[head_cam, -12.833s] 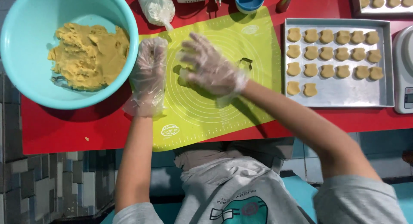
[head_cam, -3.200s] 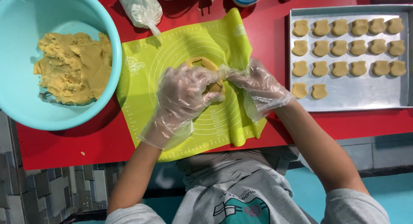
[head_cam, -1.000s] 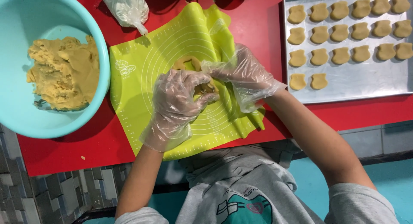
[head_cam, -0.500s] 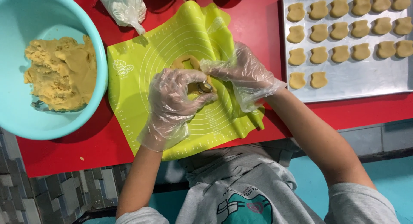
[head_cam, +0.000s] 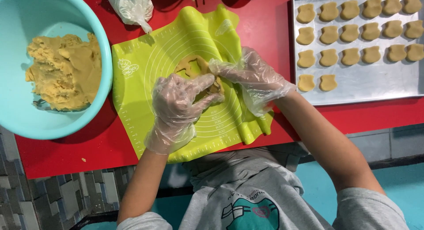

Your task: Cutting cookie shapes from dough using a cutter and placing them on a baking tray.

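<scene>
Dough point(head_cam: 194, 65) flattened in the middle of the green silicone mat point(head_cam: 145, 75) lies under both gloved hands, the left hand point(head_cam: 179, 104) and the right hand point(head_cam: 247, 75) pinching its near edge, between the turquoise bowl point(head_cam: 104, 49) and the cookie-filled metal tray point(head_cam: 366, 86).

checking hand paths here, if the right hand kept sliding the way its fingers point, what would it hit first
The right hand points leftward across the green silicone mat. Its fingertips already sit on the flattened dough piece, so that comes first; just beyond lie the left hand's fingers, though depth there is hard to judge.
</scene>
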